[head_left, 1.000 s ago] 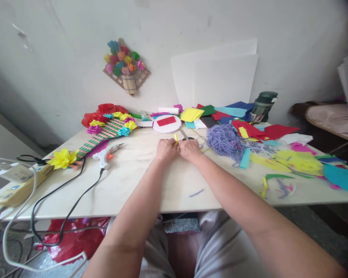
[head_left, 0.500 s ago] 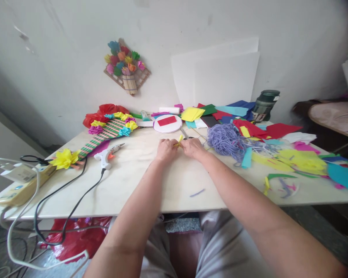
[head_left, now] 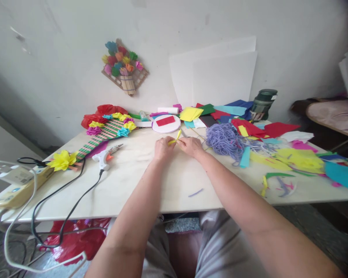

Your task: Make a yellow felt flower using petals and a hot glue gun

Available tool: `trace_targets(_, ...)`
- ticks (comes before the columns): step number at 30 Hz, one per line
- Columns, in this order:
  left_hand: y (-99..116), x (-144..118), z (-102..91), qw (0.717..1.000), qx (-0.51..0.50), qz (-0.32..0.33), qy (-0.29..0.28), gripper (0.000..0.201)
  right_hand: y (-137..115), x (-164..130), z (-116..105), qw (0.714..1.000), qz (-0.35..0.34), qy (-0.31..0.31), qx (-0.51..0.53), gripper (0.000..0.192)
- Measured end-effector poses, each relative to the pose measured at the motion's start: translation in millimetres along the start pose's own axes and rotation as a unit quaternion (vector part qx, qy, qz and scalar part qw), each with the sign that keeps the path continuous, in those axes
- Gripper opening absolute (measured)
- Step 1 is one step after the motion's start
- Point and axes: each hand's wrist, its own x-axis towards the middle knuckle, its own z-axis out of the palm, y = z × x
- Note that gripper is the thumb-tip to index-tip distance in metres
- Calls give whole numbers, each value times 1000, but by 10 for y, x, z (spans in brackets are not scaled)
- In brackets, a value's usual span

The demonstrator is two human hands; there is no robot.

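My left hand [head_left: 164, 148] and my right hand [head_left: 191, 146] meet above the middle of the table, fingers closed. Between them is a small twisted piece of yellow crepe paper [head_left: 179, 134]. One end points up and away from me; another part runs into my left fingers. My right fingertips pinch it near its middle. A pair of scissors, partly hidden, lies just behind my right hand. Beyond my hands lies a white oval disc [head_left: 176, 126] with a red rectangle [head_left: 166, 121] on it. A heap of purple yarn [head_left: 224, 139] is to the right.
A glue gun [head_left: 104, 156] with a black cord and a power strip [head_left: 20, 192] are on the left, near a woven piece [head_left: 100, 138] with paper flowers. Coloured paper [head_left: 298, 159] covers the right side. A dark green jar [head_left: 263, 105] stands at the back right.
The yellow crepe paper shows more between my hands, its free end now standing up. My fingers have shifted slightly around it. The whole view has moved a little.
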Motion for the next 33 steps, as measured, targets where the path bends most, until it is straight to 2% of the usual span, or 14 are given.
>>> trace_targets(2, -14, 8, -1, 1000, 9, 6, 0, 22, 40, 0, -23, 999, 17, 22, 23, 51)
trace_targets(4, -15, 8, -10, 1000, 17, 18, -1, 22, 91, 8, -43, 997, 20, 64, 48, 45)
trace_targets(6, -5, 3, -23, 999, 28, 31, -3, 21, 149, 25, -53, 990, -17, 120, 67, 36)
trace_targets(8, 7, -4, -37, 998, 39, 41, -11, 20, 203, 52, -50, 984, -74, 149, 71, 37)
trace_targets(12, 18, -8, -53, 997, 42, 64, -27, 21, 267, 110, -13, 974, -186, 116, 60, 33)
trace_targets(15, 9, -8, -56, 997, 35, 62, -34, 22, 280, 136, 3, 971, -211, 92, 62, 27)
trace_targets(18, -7, -15, -57, 997, 27, 59, -30, 23, 280, 147, -3, 976, -202, 62, 56, 26)
trace_targets(23, -44, -31, -61, 995, 8, 78, 65, 42, 231, 111, -18, 987, -155, 36, 37, 28)
trace_targets(25, -51, -34, -64, 994, 2, 67, 83, 36, 197, 77, -24, 992, -115, 39, 31, 29)
trace_targets(27, -49, -38, -68, 995, 2, 56, 77, 24, 163, 43, -32, 996, -76, 39, 23, 29)
trace_targets(29, -38, -43, -76, 995, 5, 54, 83, 24, 137, 19, -42, 998, -49, 35, 12, 30)
trace_targets(33, -11, -53, -101, 982, 18, 32, 184, 35, 103, 7, -64, 999, -17, 34, -3, 32)
